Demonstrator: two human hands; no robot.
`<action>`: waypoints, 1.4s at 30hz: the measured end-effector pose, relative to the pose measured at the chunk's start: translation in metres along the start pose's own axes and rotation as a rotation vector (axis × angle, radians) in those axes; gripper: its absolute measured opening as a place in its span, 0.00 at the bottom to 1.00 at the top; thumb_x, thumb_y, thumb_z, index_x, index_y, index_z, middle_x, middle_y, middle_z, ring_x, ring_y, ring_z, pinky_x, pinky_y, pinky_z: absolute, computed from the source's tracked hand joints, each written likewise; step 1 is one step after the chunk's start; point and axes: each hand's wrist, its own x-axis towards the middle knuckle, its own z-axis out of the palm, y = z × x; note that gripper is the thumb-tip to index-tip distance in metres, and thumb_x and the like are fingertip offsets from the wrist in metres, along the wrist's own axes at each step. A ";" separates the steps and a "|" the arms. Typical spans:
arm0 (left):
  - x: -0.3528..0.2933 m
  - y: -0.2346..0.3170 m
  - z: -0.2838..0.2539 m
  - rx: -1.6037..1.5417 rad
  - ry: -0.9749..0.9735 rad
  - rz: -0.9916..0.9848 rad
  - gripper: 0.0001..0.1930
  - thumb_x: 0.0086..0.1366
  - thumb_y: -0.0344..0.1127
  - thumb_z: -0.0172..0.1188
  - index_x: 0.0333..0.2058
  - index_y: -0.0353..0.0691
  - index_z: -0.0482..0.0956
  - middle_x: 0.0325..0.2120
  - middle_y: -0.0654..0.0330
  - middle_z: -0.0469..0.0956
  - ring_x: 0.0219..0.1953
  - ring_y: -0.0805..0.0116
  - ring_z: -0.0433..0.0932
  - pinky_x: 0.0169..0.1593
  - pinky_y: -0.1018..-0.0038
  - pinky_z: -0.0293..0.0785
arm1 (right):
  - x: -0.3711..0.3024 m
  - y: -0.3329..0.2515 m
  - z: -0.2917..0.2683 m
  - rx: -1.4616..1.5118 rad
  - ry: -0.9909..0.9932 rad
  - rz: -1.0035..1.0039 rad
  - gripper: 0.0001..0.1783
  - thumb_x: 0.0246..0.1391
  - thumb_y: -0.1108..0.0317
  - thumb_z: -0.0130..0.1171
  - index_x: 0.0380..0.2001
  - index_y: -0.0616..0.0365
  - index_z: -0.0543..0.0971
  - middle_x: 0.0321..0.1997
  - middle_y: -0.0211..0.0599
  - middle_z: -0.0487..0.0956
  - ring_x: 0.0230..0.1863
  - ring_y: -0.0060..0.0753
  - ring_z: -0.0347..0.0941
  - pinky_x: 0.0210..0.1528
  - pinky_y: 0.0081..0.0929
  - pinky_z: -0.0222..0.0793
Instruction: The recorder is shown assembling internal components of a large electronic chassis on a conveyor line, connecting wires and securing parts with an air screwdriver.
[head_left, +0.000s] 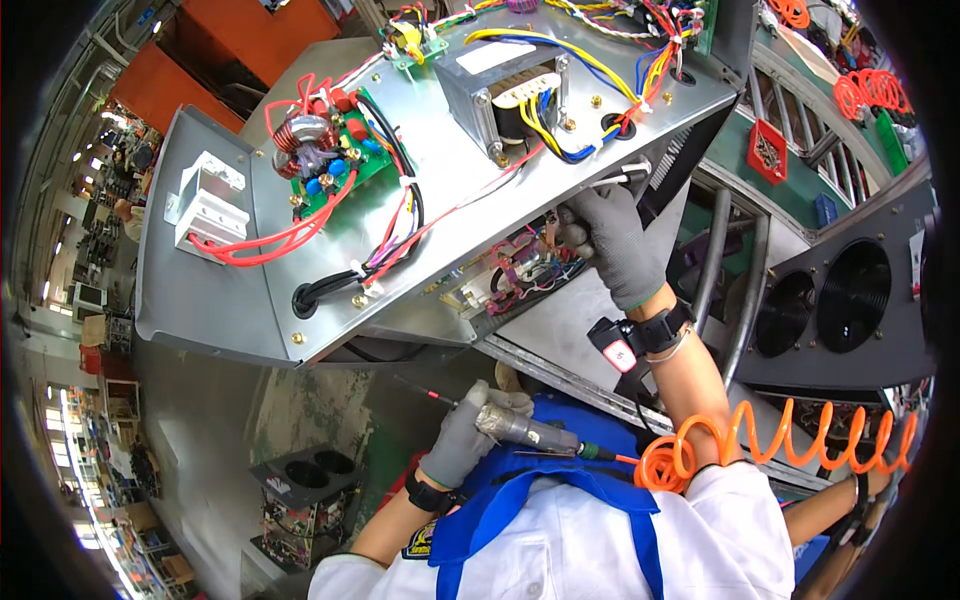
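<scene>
While the gloved right hand (612, 245) props a tilted metal chassis (440, 190) by its lower edge, the gloved left hand (468, 432) is closed around a pneumatic screwdriver (520, 430), bit pointing toward the underside.

Tipping the panel exposes wiring beneath; a transformer (505, 92) and green circuit board (335, 150) stay bolted on top. An orange coiled air hose (760, 440) trails to the person's right, near black fan housings (830, 300).

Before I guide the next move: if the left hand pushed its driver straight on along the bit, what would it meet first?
The left hand aims the pneumatic screwdriver up-left; probably it meets the bare workbench below the metal chassis, though depth is unclear.
</scene>
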 end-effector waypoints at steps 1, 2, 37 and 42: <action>0.000 0.000 0.003 0.043 -0.039 -0.007 0.26 0.69 0.51 0.41 0.38 0.27 0.73 0.43 0.41 0.74 0.49 0.51 0.74 0.57 0.57 0.67 | -0.002 0.004 -0.005 -0.051 -0.037 -0.033 0.18 0.54 0.61 0.54 0.16 0.60 0.70 0.09 0.26 0.64 0.08 0.15 0.57 0.12 0.16 0.50; 0.002 0.001 0.006 0.047 -0.031 -0.002 0.26 0.69 0.51 0.41 0.38 0.27 0.73 0.43 0.41 0.74 0.49 0.51 0.74 0.57 0.57 0.67 | -0.007 0.012 -0.011 -0.122 -0.075 -0.107 0.18 0.55 0.56 0.55 0.24 0.62 0.74 0.13 0.26 0.67 0.11 0.13 0.59 0.13 0.15 0.52; 0.086 0.060 0.046 1.435 -0.074 0.877 0.47 0.59 0.46 0.56 0.64 0.36 0.32 0.40 0.43 0.76 0.35 0.48 0.78 0.36 0.58 0.74 | -0.154 0.175 -0.041 0.217 0.494 0.110 0.16 0.52 0.61 0.54 0.41 0.57 0.66 0.23 0.32 0.69 0.21 0.25 0.69 0.23 0.24 0.72; 0.106 0.073 0.044 1.891 -0.121 0.718 0.47 0.59 0.46 0.57 0.65 0.39 0.34 0.37 0.43 0.76 0.34 0.47 0.78 0.36 0.58 0.74 | -0.155 0.158 -0.022 0.305 0.569 0.131 0.19 0.54 0.57 0.52 0.46 0.53 0.67 0.27 0.30 0.71 0.28 0.22 0.70 0.29 0.22 0.71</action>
